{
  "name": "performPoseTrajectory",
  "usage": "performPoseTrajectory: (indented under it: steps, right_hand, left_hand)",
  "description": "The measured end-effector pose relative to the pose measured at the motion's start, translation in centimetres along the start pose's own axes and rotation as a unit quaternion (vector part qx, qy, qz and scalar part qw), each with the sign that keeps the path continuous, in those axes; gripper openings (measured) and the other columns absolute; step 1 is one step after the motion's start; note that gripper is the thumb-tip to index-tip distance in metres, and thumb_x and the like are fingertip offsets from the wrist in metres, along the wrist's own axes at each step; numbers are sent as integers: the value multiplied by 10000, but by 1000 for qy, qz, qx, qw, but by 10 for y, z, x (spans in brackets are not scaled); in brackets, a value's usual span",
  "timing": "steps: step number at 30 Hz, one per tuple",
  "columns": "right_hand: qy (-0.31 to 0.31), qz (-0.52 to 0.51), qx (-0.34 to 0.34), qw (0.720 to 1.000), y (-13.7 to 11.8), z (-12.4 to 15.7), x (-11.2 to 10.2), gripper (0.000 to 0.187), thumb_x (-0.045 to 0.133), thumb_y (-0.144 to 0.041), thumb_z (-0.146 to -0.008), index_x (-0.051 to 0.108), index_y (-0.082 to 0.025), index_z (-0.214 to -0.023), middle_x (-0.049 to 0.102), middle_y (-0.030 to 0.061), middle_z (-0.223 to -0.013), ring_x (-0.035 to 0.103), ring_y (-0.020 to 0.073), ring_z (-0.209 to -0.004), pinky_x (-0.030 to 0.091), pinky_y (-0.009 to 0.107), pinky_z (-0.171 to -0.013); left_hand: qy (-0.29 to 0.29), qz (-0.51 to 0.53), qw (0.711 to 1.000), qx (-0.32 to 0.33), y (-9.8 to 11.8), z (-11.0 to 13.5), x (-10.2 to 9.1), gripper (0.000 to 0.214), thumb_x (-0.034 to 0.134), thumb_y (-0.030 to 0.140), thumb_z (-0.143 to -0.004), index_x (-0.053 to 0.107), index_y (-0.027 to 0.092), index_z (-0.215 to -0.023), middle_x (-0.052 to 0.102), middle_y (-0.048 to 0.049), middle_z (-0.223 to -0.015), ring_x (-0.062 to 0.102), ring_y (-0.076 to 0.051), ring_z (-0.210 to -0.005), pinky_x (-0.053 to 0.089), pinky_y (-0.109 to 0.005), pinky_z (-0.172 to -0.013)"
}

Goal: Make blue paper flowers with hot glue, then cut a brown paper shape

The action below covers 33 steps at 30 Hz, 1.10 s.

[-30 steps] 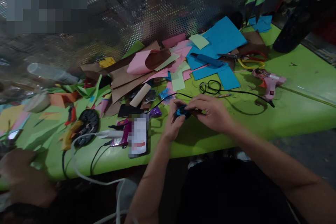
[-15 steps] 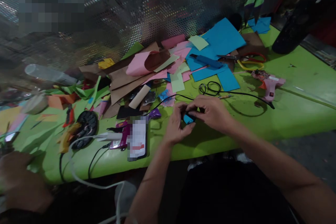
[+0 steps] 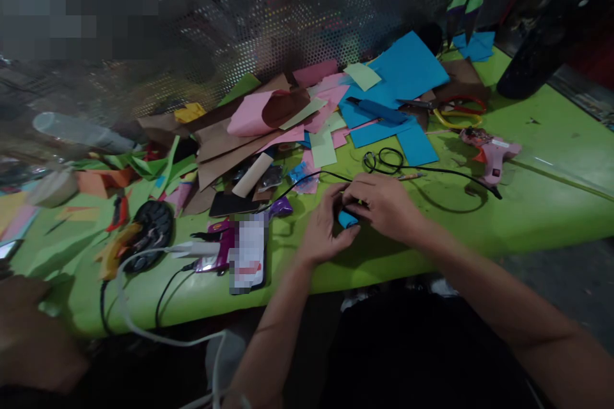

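Just above the near part of the green tabletop (image 3: 297,236), my two hands meet around a small rolled blue piece (image 3: 347,220), the same blue as the sheets farther back. My left hand (image 3: 325,229) curls around it from the left, thumb along its lower end. My right hand (image 3: 386,204) pinches at its upper end, with fingertips close to those of the left. Something dark shows beside the blue piece, but the fingers cover most of it. A thin black cable (image 3: 330,174) runs behind the hands.
Scissors (image 3: 460,116), a blue utility knife (image 3: 377,110) and blue sheets (image 3: 407,70) lie behind. A pink glue gun (image 3: 494,156) lies right. Left are a phone (image 3: 249,252), a yellow glue gun (image 3: 118,249) and another person's blurred hand (image 3: 38,332). A dark bottle (image 3: 527,64) stands far right.
The blue piece is tilted slightly and shows a bit more between my fingers. My hands stay nearly in place. The view has shifted slightly on the left side.
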State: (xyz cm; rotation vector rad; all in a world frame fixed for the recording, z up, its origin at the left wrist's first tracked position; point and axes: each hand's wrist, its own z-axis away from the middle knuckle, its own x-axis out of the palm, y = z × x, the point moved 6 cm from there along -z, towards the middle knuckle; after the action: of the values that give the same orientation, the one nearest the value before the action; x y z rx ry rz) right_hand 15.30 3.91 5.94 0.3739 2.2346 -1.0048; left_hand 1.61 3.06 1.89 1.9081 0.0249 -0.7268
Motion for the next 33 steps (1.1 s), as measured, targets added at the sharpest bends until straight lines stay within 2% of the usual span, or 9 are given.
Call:
performPoseTrajectory:
  steps: [7, 13, 16, 19, 22, 24, 30, 33]
  right_hand:
    - [6, 28, -58, 998, -5, 2, -1, 94, 625, -130, -934, 695, -193, -925, 747, 49, -937, 635, 183, -835, 381, 316, -738]
    - [6, 69, -93, 993, -11, 3, 0, 176, 567, -60, -899, 705, -169, -903, 750, 66, -879, 635, 195, -802, 362, 338, -710]
    - [-4, 51, -65, 997, -9, 1, 1, 169, 595, -71, -894, 723, -180, -910, 764, 63, -904, 648, 195, -820, 381, 329, -718]
    - [-17, -45, -11, 999, -3, -2, 0, 146, 673, -78, -875, 746, -188, -937, 779, 55, -958, 677, 184, -869, 430, 297, -749]
    - [-31, -163, 58, 984, 5, -3, -3, 198, 730, -58, -838, 762, -195, -977, 786, 37, -986, 694, 160, -872, 467, 258, -760]
    - [-31, -198, 94, 975, 10, -3, -6, 184, 741, -77, -839, 769, -201, -971, 787, 26, -962, 693, 153, -842, 470, 254, -748]
    - [-35, -123, 133, 983, 12, 0, -7, 38, 748, -138, -854, 754, -176, -854, 766, 36, -873, 679, 163, -800, 428, 268, -711]
    - [-40, -66, 130, 988, 10, 0, -3, 69, 722, -148, -880, 730, -169, -815, 747, 46, -854, 661, 165, -791, 410, 273, -704]
  left_hand:
    - [-4, 29, 1000, -11, 2, -3, 1, 703, 634, 564, -862, 358, 240, -1422, 639, -102, -1225, 660, -273, -1057, 523, -439, -930]
    - [-4, 3, 1000, 14, 7, -5, 2, 655, 613, 537, -870, 381, 232, -1402, 569, -129, -1348, 597, -313, -1230, 500, -478, -1030]
    - [1, -9, 1000, 12, 6, -4, 0, 659, 609, 543, -870, 384, 233, -1407, 575, -125, -1333, 609, -307, -1201, 506, -481, -1017]
    - [7, -11, 1000, 2, 4, -2, -2, 671, 618, 539, -870, 377, 236, -1418, 582, -122, -1316, 623, -299, -1168, 511, -481, -1003]
    - [9, 8, 1000, 3, 4, -2, -3, 668, 624, 544, -874, 365, 248, -1414, 566, -123, -1336, 615, -301, -1200, 514, -478, -1007]
    - [11, 20, 1000, 6, 4, -3, -3, 654, 614, 554, -881, 360, 261, -1408, 566, -115, -1325, 616, -296, -1203, 520, -473, -995]
    - [7, 1, 1000, 9, 8, -4, -3, 638, 603, 549, -888, 359, 254, -1398, 607, -71, -1134, 646, -230, -992, 532, -400, -872]
    - [6, -4, 1000, 5, 10, -4, -3, 638, 594, 557, -892, 360, 249, -1398, 600, -54, -1079, 630, -214, -946, 515, -378, -846]
